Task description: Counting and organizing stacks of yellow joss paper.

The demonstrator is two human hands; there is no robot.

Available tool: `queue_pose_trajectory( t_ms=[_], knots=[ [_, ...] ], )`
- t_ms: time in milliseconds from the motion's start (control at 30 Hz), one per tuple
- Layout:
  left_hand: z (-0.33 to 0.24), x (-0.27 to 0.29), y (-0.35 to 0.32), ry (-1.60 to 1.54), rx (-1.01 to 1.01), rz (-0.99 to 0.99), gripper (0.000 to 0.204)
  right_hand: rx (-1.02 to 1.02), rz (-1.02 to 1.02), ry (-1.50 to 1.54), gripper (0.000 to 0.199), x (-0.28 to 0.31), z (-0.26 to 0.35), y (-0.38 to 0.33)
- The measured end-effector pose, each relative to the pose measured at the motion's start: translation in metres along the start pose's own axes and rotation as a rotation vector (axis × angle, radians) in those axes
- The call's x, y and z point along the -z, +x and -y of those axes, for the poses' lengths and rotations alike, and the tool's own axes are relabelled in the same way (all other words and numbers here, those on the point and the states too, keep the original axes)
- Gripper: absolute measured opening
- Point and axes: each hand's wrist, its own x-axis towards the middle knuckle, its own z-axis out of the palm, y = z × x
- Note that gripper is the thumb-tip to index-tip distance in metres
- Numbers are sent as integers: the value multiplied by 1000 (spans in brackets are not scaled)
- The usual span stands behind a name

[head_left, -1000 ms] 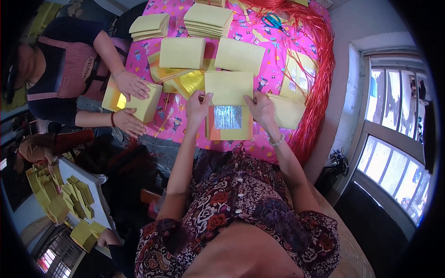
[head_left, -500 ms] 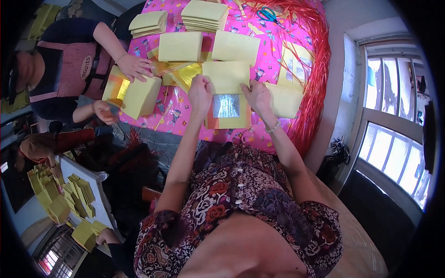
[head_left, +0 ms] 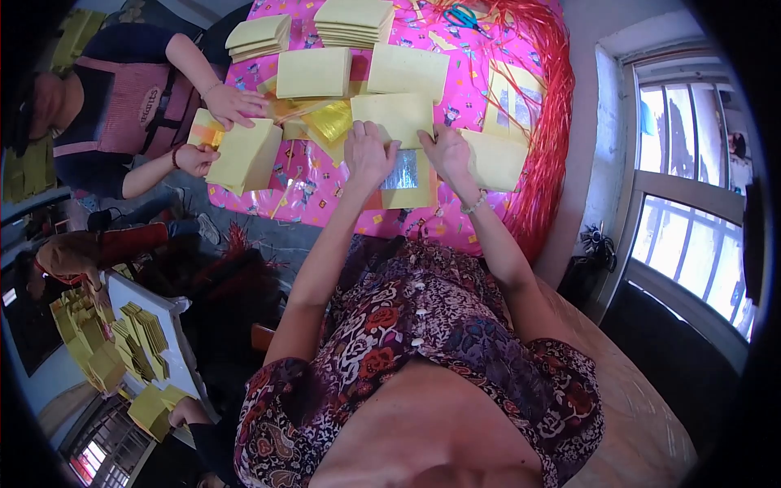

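My left hand [head_left: 372, 153] is closed at the lower left edge of a plain yellow paper [head_left: 392, 112], its fingers curled and its thumb stretched toward the right. At the lower right corner of the same paper, my right hand [head_left: 450, 159] pinches the edge with bent fingers. Beneath, and partly covered by my left hand, lies a yellow sheet with a silver foil square [head_left: 404, 171] and an orange strip. A yellow paper stack [head_left: 495, 159] sits just beside my right hand. Shiny gold sheets [head_left: 332, 126] lie to the left of the plain paper.
Further yellow stacks [head_left: 354, 23] stand at the table's far side, near teal-handled scissors [head_left: 462, 16]. Red plastic strands [head_left: 549, 146] run down the right edge of the pink tablecloth [head_left: 309, 203]. On the left, a co-worker's hands [head_left: 234, 104] handle a yellow stack [head_left: 244, 154].
My left hand has shifted right along the paper's lower edge, over the foil sheet. My right hand has moved slightly left. The co-worker's lower hand has come onto their stack.
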Motion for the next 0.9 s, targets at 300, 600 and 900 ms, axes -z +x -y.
queue_pose_trajectory(
  t_ms=[300,600,900],
  knots=[
    [10,-17,2,-17,19,-2,48,318,-395,54,22,-4,13,-12],
    [16,-25,0,-134,-34,-116,46,375,-232,76,20,-32,-3,-10],
    [20,-30,-6,-174,-54,-178,48,246,-195,327,12,-29,-14,-10]
  ],
)
